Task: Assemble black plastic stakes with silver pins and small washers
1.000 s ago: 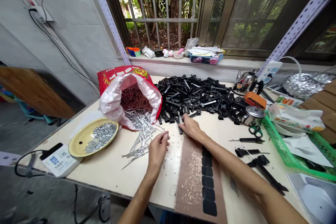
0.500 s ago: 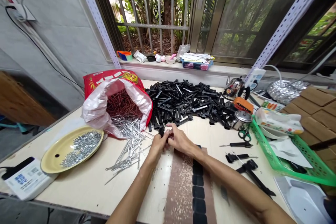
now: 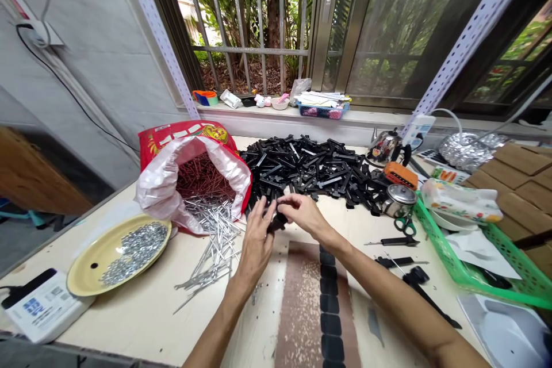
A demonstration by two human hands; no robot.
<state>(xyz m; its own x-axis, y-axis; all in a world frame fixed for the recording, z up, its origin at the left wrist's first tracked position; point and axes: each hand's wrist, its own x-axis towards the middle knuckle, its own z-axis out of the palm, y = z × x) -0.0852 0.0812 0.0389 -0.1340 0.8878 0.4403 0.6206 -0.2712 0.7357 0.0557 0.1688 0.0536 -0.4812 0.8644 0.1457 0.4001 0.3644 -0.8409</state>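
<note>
Together my two hands hold a small black plastic piece [image 3: 277,222] just in front of a heap of black plastic parts [image 3: 308,164]. My left hand [image 3: 259,233] grips it from the left, thumb and fingers around it. From the right, my right hand [image 3: 305,215] has its thumb and fingertips bent onto the same piece; its exact shape is partly hidden. Left of my hands, loose silver metal rods [image 3: 211,253] spill from a red and white sack [image 3: 194,144], which also holds reddish rods. Below my hands lies a brown strip [image 3: 299,299] with a row of black rounded pads [image 3: 330,322].
A yellow dish [image 3: 81,267] of small metal pieces and a white box [image 3: 47,305] are at left. At right are green-handled scissors [image 3: 405,225], an assembled black tool [image 3: 431,299], a lidded metal pot [image 3: 399,198], an orange block [image 3: 401,175] and a green basket [image 3: 474,284].
My left hand has turned and lifted slightly, its fingers now pointing up. The black piece shows more between the hands. The camera view has shifted a little.
</note>
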